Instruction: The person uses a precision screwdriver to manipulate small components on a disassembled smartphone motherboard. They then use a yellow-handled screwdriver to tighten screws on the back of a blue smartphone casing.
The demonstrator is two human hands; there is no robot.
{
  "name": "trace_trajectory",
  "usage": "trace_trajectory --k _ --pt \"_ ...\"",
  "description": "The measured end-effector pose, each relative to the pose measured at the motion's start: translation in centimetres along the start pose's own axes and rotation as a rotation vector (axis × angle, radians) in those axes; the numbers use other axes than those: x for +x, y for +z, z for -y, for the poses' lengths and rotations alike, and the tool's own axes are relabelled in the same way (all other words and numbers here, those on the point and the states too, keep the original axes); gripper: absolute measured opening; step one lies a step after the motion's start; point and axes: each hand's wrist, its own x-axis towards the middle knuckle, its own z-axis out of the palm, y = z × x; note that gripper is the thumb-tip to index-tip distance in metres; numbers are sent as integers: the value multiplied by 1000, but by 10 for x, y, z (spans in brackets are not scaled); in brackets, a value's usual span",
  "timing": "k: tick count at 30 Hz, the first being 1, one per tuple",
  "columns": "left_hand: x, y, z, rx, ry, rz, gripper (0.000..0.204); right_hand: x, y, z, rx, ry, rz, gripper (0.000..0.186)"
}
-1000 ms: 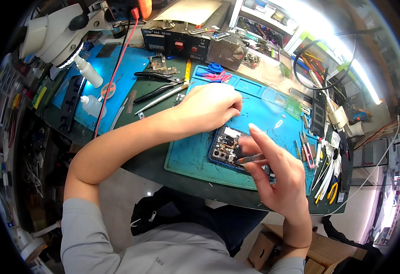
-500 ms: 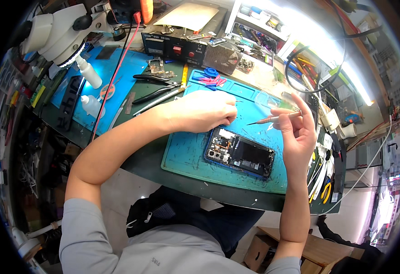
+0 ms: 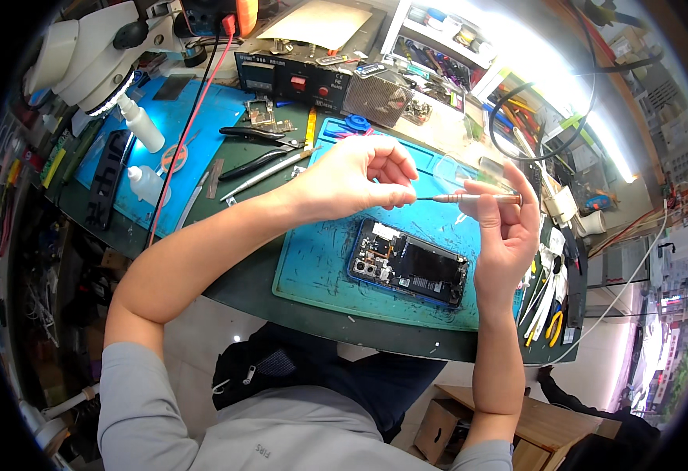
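Observation:
My left hand (image 3: 371, 180) is raised over the blue silicone mat (image 3: 316, 286), fingers curled and thumb and forefinger pinched at the screwdriver's tip; whatever lies between them is too small to make out. My right hand (image 3: 501, 228) grips a slim silver precision screwdriver (image 3: 458, 198), held level with its tip toward the left. Below both hands an opened smartphone (image 3: 403, 263) lies on the mat, its board, cameras and dark battery area exposed. Small blue and pink items (image 3: 356, 125) sit at the mat's back edge, partly behind my left hand.
A microscope (image 3: 85, 55), white bottles (image 3: 144, 125), pliers (image 3: 250, 161) and a tweezer-like tool (image 3: 265, 173) are at the left. A black power unit (image 3: 289, 82) stands behind. Hanging cables (image 3: 152, 228), a tool organizer (image 3: 438, 43) and yellow-handled pliers (image 3: 556, 326) are also in view.
My right hand and screwdriver have risen from the phone and swung level toward my left hand. My left hand has turned, bringing its fingertips to the screwdriver's tip.

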Motion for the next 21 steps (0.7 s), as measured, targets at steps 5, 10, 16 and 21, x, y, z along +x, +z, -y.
trace_trajectory --k 5,10,16,21 --pt "-2 3 3 93 76 -16 23 -1 1 1 -5 -10 2 44" --pt "-2 6 6 89 66 -24 24 -1 -1 2 11 -8 30 44" --pt "-9 11 2 143 44 -44 22 0 3 2 -3 -54 74 45" --pt "-17 14 -13 433 10 28 26 -2 -2 1 -241 -186 175 44"
